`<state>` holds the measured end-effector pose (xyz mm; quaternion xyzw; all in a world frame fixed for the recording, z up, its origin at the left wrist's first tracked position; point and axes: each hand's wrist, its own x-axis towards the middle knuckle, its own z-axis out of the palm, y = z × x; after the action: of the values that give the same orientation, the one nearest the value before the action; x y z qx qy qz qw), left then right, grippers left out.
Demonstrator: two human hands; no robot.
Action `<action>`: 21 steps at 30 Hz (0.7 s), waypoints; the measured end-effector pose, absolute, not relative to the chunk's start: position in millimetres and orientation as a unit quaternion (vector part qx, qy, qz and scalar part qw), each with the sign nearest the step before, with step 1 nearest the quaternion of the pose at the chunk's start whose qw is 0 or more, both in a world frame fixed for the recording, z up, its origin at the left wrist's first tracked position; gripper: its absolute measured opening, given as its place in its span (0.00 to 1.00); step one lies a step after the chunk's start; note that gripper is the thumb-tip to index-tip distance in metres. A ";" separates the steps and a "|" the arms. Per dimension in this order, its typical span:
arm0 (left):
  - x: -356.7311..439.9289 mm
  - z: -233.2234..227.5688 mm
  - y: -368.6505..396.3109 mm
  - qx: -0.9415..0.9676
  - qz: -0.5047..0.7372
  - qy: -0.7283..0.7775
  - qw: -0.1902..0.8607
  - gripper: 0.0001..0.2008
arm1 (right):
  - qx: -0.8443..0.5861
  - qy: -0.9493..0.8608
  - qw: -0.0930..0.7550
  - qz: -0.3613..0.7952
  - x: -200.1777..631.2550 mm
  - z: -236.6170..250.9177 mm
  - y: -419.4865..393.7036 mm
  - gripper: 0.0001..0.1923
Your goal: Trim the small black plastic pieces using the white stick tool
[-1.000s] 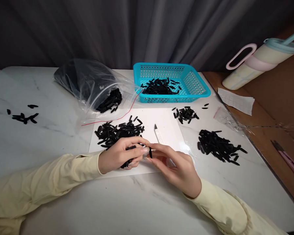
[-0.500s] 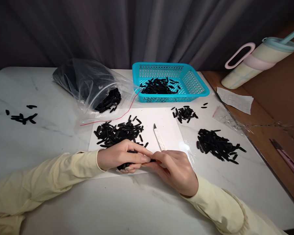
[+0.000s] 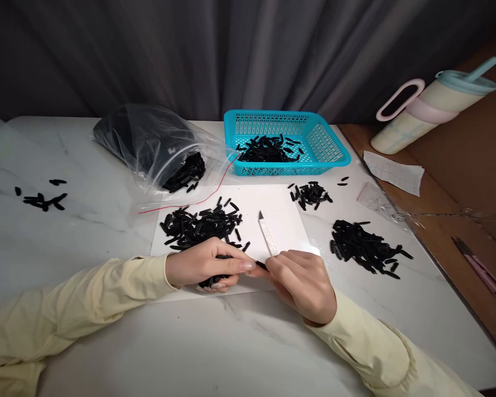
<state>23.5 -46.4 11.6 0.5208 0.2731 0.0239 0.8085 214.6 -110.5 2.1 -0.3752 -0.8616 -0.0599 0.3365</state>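
My left hand (image 3: 213,263) is curled around a bunch of small black strips (image 3: 213,281) and pinches at thumb and forefinger. Between the two hands shows one thin black strip (image 3: 261,265). My right hand (image 3: 301,282) grips that strip's other side with its fingers bent; their tips are partly hidden. Both hands are over the front of a white sheet (image 3: 291,215). Just beyond the left hand lies a loose pile of black strips (image 3: 202,225). A craft knife (image 3: 267,232) with a white-wrapped handle rests on the sheet beyond my right hand.
A clear zip bag (image 3: 149,149) of black strips lies open at the back. Beside it stands a blue perforated basket (image 3: 287,168) holding more strips. Smaller piles (image 3: 366,246) lie right and far left. Pink-handled scissors (image 3: 481,270) and a tumbler (image 3: 430,113) are on the right.
My right hand has turned slightly, and more of the strip between the hands now shows, tilted. The view has shifted a little; the piles look the same.
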 end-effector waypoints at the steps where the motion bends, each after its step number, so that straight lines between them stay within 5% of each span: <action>1: 23.5 12.1 -47.2 0.536 0.025 0.271 0.799 0.15 | -0.378 -0.860 0.339 -0.052 214.7 2.1 -110.2 0.08; 21: 26.4 14.7 -53.7 0.658 0.069 0.276 0.697 0.18 | -0.407 -0.846 0.341 0.041 208.0 4.1 -109.0 0.15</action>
<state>26.4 -53.7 14.7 0.6582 0.2756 0.0687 0.6972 208.0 -109.0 4.1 -0.4071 -0.8465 0.0407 0.3407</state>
